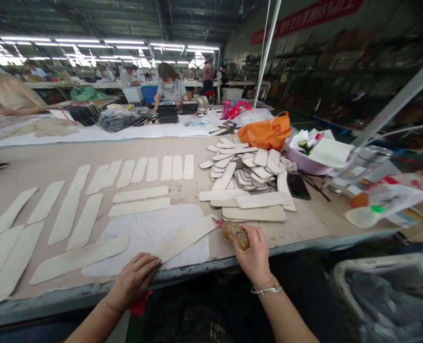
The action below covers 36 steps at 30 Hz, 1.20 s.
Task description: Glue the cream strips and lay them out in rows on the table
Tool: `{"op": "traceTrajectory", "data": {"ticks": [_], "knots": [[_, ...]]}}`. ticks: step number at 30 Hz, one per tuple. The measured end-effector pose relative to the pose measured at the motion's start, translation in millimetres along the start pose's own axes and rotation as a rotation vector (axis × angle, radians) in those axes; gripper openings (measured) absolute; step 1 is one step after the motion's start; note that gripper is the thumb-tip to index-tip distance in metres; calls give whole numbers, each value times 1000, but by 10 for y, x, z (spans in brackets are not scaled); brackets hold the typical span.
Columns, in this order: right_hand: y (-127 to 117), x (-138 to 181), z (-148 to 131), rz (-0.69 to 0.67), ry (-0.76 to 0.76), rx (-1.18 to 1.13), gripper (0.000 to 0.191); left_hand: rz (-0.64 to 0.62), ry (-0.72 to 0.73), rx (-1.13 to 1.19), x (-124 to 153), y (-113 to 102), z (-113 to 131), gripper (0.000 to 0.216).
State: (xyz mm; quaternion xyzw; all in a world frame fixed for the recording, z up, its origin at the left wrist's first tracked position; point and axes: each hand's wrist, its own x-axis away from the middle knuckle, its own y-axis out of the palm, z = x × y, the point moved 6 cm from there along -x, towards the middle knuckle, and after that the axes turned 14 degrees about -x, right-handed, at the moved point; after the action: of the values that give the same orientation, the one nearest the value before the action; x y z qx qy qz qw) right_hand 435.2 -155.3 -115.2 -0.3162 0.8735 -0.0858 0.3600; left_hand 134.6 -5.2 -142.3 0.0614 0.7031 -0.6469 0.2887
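My left hand (135, 278) rests at the table's front edge, fingers curled on the near end of a long cream strip (185, 240). That strip lies slantwise across a white cloth (140, 233). My right hand (254, 255) is closed round a small amber squeeze bottle (236, 233) with a red tip pointing at the strip's far end. A heap of cream strips (247, 176) lies just beyond my right hand. Several more strips (86, 219) are laid out in rows to the left.
A black phone (297, 185) lies right of the heap. An orange bag (266, 133), a pink basin (304, 163) and a plastic cup (357, 166) stand at the right. A bin (386, 290) sits below right. Other people work at tables behind, one masked person (169, 90) facing me.
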Motion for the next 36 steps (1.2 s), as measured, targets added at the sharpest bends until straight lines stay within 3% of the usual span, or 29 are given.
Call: {"op": "traceTrajectory", "data": {"ticks": [3,9,15,18,26,32,36], "knots": [[107,41,-160,-43,-33,-115,29,15,-7,-9,-27,-39,25,22],[543,231,-533,-224,-72,-349,34,3,-15,-2,-31,-57,51,23],[888,357,-724,-415,-39,-408,32,-8,-39,-8,-17,-54,44,21],[892,330,-707,-414,-55,-368,30,-17,-43,6,-7,-41,33,21],[621,225,-464,-236,-18,-299,33,-5,-37,17,-18,-35,39,21],[829,321,-689,-411,25,-403,32,-31,-54,19,-5,5,27,22],[813,346,-758,-463,25,-401,29,-49,-48,21,7,31,23,24]]}}
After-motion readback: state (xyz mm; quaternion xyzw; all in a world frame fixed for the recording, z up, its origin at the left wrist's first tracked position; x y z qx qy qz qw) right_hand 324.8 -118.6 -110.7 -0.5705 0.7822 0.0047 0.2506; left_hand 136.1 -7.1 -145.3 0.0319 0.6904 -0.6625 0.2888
